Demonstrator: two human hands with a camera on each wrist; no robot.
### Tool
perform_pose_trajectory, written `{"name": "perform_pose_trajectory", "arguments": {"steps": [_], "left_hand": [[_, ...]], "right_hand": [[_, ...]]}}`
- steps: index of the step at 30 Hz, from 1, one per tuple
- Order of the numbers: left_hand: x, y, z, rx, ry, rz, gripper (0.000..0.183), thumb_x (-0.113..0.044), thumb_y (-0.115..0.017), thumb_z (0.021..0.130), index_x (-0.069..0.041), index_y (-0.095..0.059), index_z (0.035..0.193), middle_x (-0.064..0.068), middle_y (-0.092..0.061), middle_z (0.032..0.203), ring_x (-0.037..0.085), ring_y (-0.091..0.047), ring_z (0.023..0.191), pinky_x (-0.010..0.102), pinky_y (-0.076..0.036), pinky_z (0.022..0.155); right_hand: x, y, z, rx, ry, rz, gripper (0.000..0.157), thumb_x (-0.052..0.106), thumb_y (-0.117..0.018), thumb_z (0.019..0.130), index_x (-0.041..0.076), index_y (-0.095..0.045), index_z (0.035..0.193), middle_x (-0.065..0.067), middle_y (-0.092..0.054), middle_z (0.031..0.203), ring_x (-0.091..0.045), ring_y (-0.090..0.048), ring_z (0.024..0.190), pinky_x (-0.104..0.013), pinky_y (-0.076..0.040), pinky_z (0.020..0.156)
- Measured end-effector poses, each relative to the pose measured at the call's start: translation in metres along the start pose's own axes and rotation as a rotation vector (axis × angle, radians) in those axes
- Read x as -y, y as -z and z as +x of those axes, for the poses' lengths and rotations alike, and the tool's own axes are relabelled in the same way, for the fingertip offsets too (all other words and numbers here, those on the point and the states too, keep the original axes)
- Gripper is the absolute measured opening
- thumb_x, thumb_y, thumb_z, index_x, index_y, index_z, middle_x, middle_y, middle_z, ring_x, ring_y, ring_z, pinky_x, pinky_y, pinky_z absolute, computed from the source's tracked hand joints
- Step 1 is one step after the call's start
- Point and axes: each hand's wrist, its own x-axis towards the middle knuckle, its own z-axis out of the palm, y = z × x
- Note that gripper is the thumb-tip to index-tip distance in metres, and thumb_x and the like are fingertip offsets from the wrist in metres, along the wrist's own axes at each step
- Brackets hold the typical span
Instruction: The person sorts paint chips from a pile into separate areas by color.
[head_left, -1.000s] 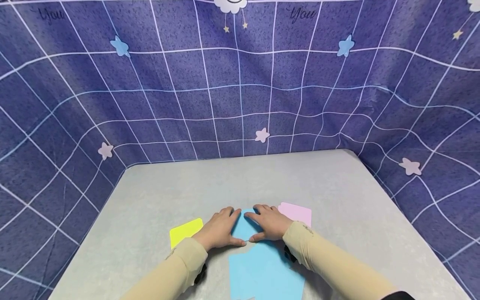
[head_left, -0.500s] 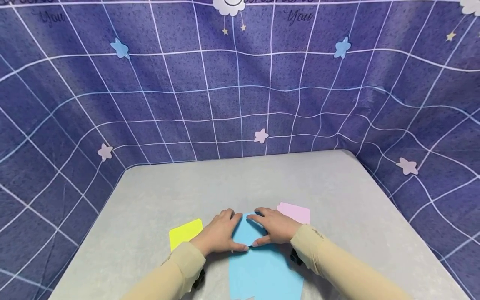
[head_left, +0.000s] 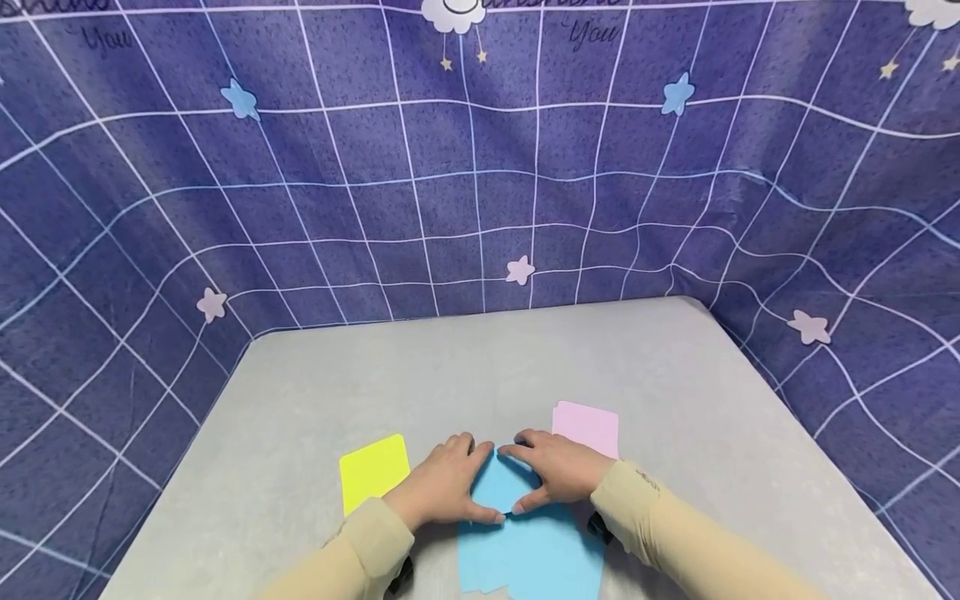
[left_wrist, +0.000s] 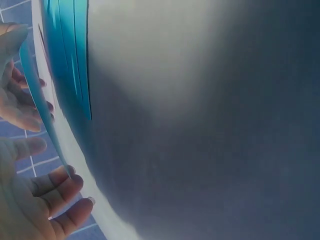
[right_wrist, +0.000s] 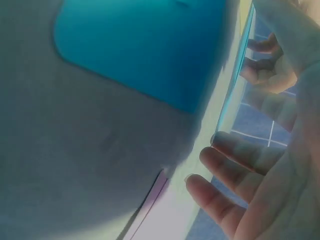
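My left hand (head_left: 447,481) and right hand (head_left: 564,472) hold a light blue card (head_left: 504,482) between them, one at each side. Each thumb is at the card's near edge, with fingers toward its far edge. In the left wrist view the card (left_wrist: 37,95) shows nearly edge-on, raised off the table between thumb and fingertips; the right wrist view shows the same card (right_wrist: 234,80) as a thin strip. Just below and nearer the body lie several blue cards (head_left: 532,554), loosely overlapped, their far part hidden by the held card and thumbs.
A yellow card pile (head_left: 372,471) lies left of my left hand, partly behind the forearm. Pink cards (head_left: 587,427) lie beyond my right wrist. The grey table (head_left: 420,367) ends at a purple-blue grid-patterned curtain (head_left: 375,208).
Both hands have drawn the held blue card nearer the body, over the far edge of the blue cards. The yellow and pink cards have stayed in place.
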Motion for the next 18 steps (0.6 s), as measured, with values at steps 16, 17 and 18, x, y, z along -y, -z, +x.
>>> {"name": "perform_pose_trajectory", "arguments": {"steps": [16,17,18], "left_hand": [[-0.0069,-0.0043,-0.0052,0.010,-0.003,0.036,0.103,-0.082,-0.068,0.077,-0.010,-0.052,0.149,0.010,-0.058,0.122,0.024,-0.056,0.108,0.047,-0.049,0.094],[-0.0056,-0.0036,-0.0049,0.008,-0.002,0.029,0.102,-0.082,-0.067,0.079,-0.010,-0.052,0.149,0.010,-0.059,0.123,0.025,-0.057,0.109,0.048,-0.049,0.094],[-0.0038,-0.0025,-0.0045,0.007,0.002,0.022,0.100,-0.082,-0.065,0.081,-0.010,-0.053,0.148,0.011,-0.059,0.124,0.026,-0.058,0.110,0.049,-0.049,0.094]], "right_hand": [[0.0049,-0.0056,-0.0083,0.022,0.008,-0.067,0.092,0.065,-0.078,0.082,0.017,-0.049,0.155,-0.013,-0.055,0.142,-0.027,-0.060,0.121,-0.042,-0.051,0.101],[0.0045,-0.0051,-0.0084,0.023,0.009,-0.064,0.092,0.065,-0.078,0.082,0.017,-0.049,0.155,-0.013,-0.055,0.142,-0.028,-0.060,0.122,-0.043,-0.050,0.101],[0.0036,-0.0042,-0.0078,0.020,0.009,-0.061,0.091,0.065,-0.078,0.083,0.017,-0.049,0.154,-0.013,-0.055,0.142,-0.028,-0.059,0.123,-0.043,-0.050,0.101]]}}
